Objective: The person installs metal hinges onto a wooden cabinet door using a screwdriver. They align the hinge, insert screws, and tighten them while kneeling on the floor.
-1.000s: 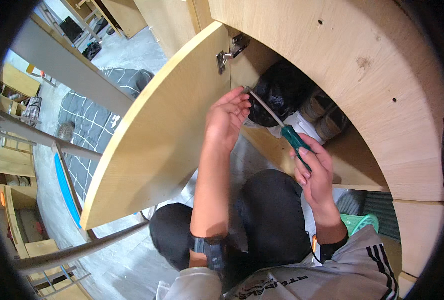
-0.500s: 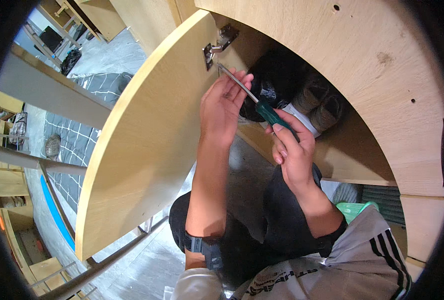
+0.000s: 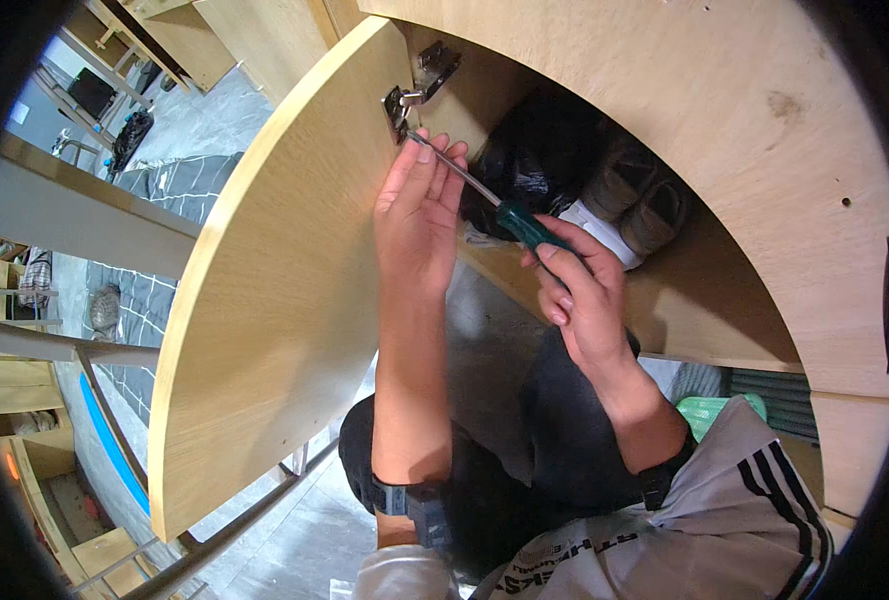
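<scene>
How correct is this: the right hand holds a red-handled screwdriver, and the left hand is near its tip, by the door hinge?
Only the colour is wrong: the head view shows a dark green handle. The right hand holds the screwdriver, and the left hand is near its tip, by the door hinge.

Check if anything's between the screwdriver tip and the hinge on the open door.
Nothing visible blocks the screwdriver; its tip is close by the hinge, touching or not I can't tell. The left hand has its fingers at the tip and may hide part of the gap.
</scene>
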A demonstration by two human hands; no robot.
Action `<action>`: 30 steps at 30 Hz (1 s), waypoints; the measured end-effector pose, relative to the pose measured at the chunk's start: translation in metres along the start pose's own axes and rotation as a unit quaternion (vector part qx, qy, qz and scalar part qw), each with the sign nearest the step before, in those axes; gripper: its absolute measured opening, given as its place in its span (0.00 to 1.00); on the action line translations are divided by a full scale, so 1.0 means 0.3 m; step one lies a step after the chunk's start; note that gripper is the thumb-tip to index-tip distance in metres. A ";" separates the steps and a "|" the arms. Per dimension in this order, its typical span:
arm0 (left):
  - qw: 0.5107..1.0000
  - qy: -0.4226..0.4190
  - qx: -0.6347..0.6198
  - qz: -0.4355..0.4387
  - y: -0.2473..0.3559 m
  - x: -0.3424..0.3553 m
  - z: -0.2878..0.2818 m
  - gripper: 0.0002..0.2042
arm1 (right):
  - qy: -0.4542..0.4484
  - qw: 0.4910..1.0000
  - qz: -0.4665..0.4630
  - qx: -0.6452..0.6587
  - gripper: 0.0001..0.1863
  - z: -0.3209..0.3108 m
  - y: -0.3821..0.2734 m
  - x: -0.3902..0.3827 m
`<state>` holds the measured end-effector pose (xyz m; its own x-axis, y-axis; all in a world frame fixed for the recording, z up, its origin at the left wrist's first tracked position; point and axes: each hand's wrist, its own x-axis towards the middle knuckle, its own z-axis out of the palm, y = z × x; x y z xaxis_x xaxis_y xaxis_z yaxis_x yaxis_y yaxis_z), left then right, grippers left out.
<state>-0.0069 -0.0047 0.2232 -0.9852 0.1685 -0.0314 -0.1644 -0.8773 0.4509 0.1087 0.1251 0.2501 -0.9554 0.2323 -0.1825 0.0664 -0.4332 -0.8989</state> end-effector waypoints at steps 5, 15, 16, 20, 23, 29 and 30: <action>1.000 0.012 -0.002 0.000 -0.005 0.003 0.001 0.13 | -0.013 1.000 -0.005 -0.007 0.16 -0.008 -0.001 0.010; 1.000 0.007 -0.024 0.000 -0.005 0.000 0.001 0.10 | -0.030 0.999 0.014 -0.017 0.17 -0.006 -0.008 0.011; 1.000 0.006 -0.027 0.000 -0.005 0.001 0.001 0.10 | -0.029 0.999 0.016 -0.013 0.17 -0.006 -0.009 0.010; 0.999 -0.003 -0.035 -0.001 -0.004 0.002 -0.001 0.10 | -0.023 0.999 0.027 -0.008 0.17 -0.002 -0.021 0.008; 1.000 0.005 -0.028 0.004 -0.007 0.002 0.000 0.10 | -0.018 0.999 0.031 0.005 0.16 0.008 -0.043 0.010; 0.999 -0.004 -0.051 0.006 -0.004 0.004 0.000 0.11 | -0.029 0.996 0.058 -0.055 0.15 0.013 -0.106 0.012; 0.998 -0.007 -0.056 0.005 -0.003 0.004 -0.001 0.11 | -0.045 0.996 0.034 -0.069 0.15 0.013 -0.109 0.016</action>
<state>-0.0079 -0.0036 0.2225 -0.9863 0.1645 -0.0133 -0.1588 -0.9238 0.3484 0.1007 0.1369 0.2801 -0.9688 0.1248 -0.2143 0.1650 -0.3206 -0.9327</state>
